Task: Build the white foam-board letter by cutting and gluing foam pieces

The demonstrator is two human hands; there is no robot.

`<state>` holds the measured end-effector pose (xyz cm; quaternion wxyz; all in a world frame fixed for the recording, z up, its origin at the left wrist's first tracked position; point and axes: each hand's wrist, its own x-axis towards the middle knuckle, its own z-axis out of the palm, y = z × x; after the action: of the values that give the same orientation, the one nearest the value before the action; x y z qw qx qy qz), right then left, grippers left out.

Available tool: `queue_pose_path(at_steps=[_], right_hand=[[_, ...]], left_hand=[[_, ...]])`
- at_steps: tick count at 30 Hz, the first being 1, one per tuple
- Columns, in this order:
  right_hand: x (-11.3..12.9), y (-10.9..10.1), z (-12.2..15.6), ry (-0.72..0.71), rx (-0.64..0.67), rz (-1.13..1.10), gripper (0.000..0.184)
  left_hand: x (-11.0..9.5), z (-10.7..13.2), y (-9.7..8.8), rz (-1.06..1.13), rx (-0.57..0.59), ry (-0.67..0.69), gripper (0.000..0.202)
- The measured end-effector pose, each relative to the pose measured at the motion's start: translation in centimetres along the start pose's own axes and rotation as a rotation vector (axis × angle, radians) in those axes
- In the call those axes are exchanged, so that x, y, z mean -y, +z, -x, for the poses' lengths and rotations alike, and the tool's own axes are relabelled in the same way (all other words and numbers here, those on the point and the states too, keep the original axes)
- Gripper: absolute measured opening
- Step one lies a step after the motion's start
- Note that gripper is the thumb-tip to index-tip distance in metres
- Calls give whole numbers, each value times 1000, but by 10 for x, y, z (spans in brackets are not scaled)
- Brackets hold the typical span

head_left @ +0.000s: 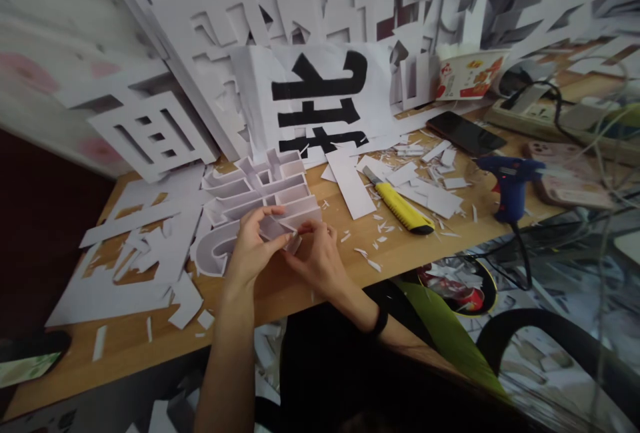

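Observation:
A white foam-board character with raised walls (260,196) lies on the wooden table (310,286) in front of me. My left hand (250,246) curls over its near edge, fingers pinching a small white strip (280,227). My right hand (316,256) meets it from the right, fingers closed on the same strip next to a small clear piece (295,243). Both hands touch the character's lower right corner.
A yellow utility knife (400,207) and a blue glue gun (510,183) lie to the right among white offcuts. A printed black character sheet (320,103) leans at the back. Cut-out boards (150,133) sit left, a dark phone (465,133) and cables right.

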<state>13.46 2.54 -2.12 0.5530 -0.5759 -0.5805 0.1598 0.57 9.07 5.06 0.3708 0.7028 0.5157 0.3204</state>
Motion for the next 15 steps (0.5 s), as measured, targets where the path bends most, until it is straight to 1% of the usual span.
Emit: queue_pose_path(at_steps=[3, 6, 9, 12, 15], right_hand=[[2, -2, 0, -15, 3, 6, 46], [3, -3, 0, 10, 27, 24, 43], [3, -2, 0, 29, 27, 16, 45], [2, -2, 0, 6, 17, 9, 47], [0, -2, 0, 5, 49, 29, 48]], left_hand=[[0, 0, -2, 7, 36, -12, 40], [1, 0, -2, 7, 52, -24, 42], [2, 0, -2, 3, 48, -24, 44], [2, -1, -2, -3, 41, -13, 43], [0, -2, -3, -12, 37, 1, 40]])
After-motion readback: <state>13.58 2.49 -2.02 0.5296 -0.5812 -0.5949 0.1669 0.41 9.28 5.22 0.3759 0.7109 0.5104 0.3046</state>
